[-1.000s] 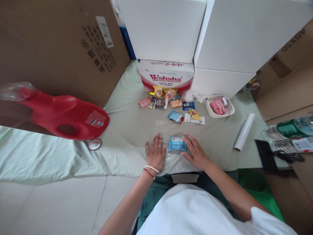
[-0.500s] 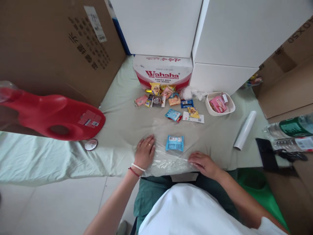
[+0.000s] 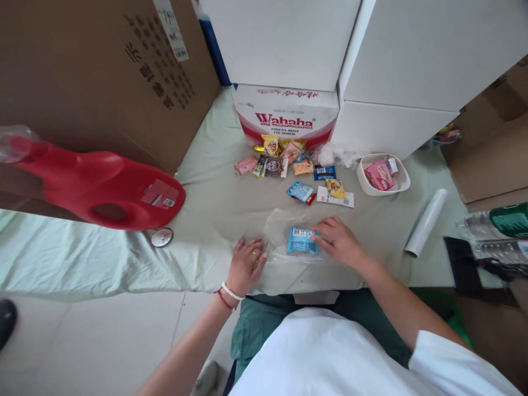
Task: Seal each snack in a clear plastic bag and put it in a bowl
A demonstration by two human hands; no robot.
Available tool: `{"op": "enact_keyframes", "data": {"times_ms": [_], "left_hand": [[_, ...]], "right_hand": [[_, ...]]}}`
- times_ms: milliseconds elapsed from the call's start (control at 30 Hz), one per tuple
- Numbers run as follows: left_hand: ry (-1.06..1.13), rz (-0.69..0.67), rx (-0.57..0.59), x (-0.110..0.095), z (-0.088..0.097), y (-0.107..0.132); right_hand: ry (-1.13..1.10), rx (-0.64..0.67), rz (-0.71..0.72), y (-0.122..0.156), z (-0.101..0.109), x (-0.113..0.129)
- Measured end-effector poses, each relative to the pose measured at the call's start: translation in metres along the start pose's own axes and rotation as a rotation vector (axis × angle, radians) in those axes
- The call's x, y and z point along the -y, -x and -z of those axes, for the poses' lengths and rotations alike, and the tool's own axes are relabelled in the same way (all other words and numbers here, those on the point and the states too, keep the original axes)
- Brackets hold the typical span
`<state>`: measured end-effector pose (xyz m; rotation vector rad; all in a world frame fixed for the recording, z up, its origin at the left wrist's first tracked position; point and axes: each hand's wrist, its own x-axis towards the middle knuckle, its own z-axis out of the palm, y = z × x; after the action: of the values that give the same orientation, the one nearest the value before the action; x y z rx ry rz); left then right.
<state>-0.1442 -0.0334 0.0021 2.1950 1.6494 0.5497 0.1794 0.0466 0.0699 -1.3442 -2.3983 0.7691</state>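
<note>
A light blue snack packet [image 3: 302, 240] lies on a sheet of clear plastic film [image 3: 278, 223], whose near edge is folded up close to the packet. My left hand [image 3: 246, 264] lies flat with fingers outstretched, its fingertips by the film's left edge and nothing in it. My right hand [image 3: 340, 242] reaches in from the right. Its fingers are stretched out and slightly apart, resting at the packet's right end over the film. How firmly they touch the film or the packet cannot be made out.
Beyond the film are several small snack packets [image 3: 275, 166], before a Wahaba-style water carton [image 3: 284, 113]. A white tub [image 3: 385, 190] with pink packets and a white roll [image 3: 427, 223] are right. A red jug [image 3: 111, 190] and round badge [image 3: 161, 237] are left.
My right hand has moved up and inward from the film's near right corner to the packet's right end. The film's near part is folded away from me. My left hand stays almost in place.
</note>
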Motion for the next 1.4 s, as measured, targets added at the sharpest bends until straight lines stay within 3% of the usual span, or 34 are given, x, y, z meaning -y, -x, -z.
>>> {"op": "enact_keyframes", "data": {"times_ms": [100, 200, 400, 567, 667, 733, 900, 1033, 1133, 1267, 1400], "left_hand": [[-0.058, 0.038, -0.032, -0.007, -0.008, -0.002], [-0.123, -0.021, 0.034, -0.006, -0.009, 0.005], [-0.151, -0.106, 0.263, 0.000, 0.002, 0.017], [-0.186, -0.117, 0.278, -0.006, 0.004, 0.018], [-0.198, -0.106, 0.243, -0.007, -0.001, 0.019], [-0.193, -0.052, 0.210, -0.007, -0.005, 0.020], [-0.198, 0.013, 0.133, -0.014, -0.016, 0.023], [-0.197, -0.010, 0.133, -0.020, -0.016, 0.028], [-0.199, -0.028, 0.187, -0.017, -0.013, 0.030], [-0.233, -0.077, 0.244, -0.008, -0.008, 0.033], [-0.265, -0.116, 0.261, -0.002, -0.008, 0.037]], "right_hand": [[0.174, 0.118, -0.022, -0.015, -0.022, 0.018], [0.214, 0.208, -0.043, -0.007, -0.033, 0.016], [0.078, 0.142, -0.073, 0.021, -0.030, -0.012], [0.304, -0.021, -0.192, 0.007, -0.040, 0.023], [0.398, 0.023, -0.194, -0.004, -0.051, 0.047], [0.404, 0.099, -0.207, -0.005, -0.052, 0.050], [0.288, 0.156, -0.270, 0.029, -0.037, 0.013], [0.231, 0.048, -0.305, 0.072, -0.017, -0.030], [0.210, -0.069, -0.341, 0.085, 0.003, -0.047], [0.163, -0.151, -0.271, 0.059, 0.019, -0.031], [0.192, -0.030, -0.145, 0.016, -0.002, 0.012]]}}
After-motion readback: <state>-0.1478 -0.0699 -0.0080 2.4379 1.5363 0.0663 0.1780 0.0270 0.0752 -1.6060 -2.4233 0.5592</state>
